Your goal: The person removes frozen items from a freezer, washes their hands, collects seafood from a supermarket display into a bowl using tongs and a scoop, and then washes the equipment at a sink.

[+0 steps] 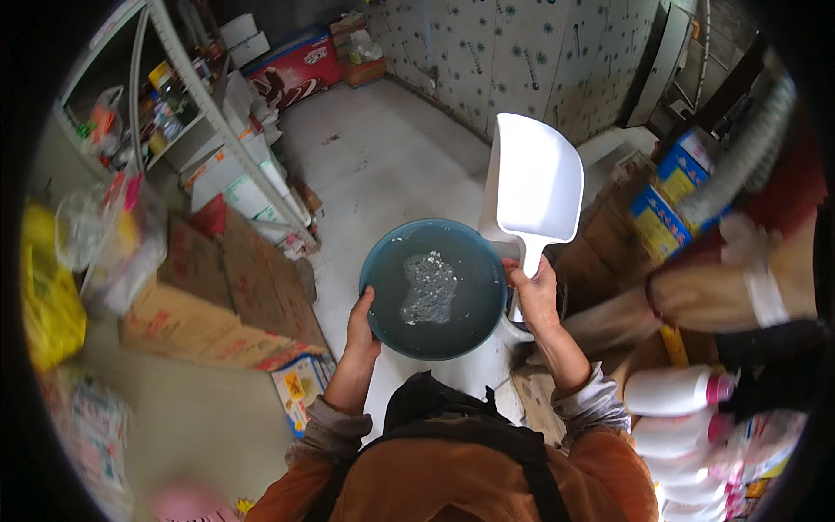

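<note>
A round dark teal basin [391, 313] is held level in front of my body. On its bottom lies a whitish, wet-looking patch with small white bits [430, 287]; what it is, I cannot tell. My left hand [363, 323] grips the basin's left rim, thumb on top and fingers beneath. At the right rim, my right hand [536, 293] is closed around the handle of a white plastic scoop [538, 176], with its fingers also against the basin. The scoop's wide head points away from me, beyond the basin's upper right edge, and appears to hold nothing.
Cardboard boxes [196, 313] and a metal shelf rack [215, 124] with goods stand at left. White bottles with pink caps [672, 391] are stacked at lower right. Blue and yellow cartons [659, 222] stand at right. A red box [293, 68] lies by the patterned wall [522, 59].
</note>
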The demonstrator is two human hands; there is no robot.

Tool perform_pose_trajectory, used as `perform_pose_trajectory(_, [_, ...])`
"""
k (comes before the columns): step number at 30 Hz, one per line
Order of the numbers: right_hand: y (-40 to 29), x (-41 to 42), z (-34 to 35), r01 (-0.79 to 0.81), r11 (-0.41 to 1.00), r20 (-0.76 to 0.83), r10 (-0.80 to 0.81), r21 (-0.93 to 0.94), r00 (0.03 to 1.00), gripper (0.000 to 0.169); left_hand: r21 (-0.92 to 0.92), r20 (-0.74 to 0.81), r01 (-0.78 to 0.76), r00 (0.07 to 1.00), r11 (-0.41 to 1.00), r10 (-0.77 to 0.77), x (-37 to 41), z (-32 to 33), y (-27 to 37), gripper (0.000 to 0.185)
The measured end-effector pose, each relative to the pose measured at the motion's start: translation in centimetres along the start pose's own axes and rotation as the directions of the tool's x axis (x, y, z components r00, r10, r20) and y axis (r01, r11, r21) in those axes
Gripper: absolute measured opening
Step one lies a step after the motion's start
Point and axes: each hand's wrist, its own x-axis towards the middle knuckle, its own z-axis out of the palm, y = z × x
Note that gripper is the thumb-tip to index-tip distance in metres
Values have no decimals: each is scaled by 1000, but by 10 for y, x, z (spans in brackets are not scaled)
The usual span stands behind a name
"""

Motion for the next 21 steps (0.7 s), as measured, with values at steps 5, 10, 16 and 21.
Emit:
perform_pose_trajectory(5, [-2, 170, -11, 22, 1000, -97, -23, -17, 995, 27, 76, 51, 63, 996, 995, -66, 176, 83, 31, 50])
perform_pose_trajectory(10, [-4, 307, -42, 4, 999, -229, 7, 50, 973, 28, 164, 191, 77, 976, 983, -108, 326, 173, 30, 54])
perform_pose_trajectory(16, [-8, 476, -95, 28, 998, -381, -4, 58, 925, 26, 267, 233, 169, 944, 949, -234, 505, 295, 26, 56])
perform_pose_trajectory(21, [-20, 605, -165, 46, 999, -471, -27, 29, 882, 27, 282, 290, 213, 911, 935, -295, 630, 402, -16, 55])
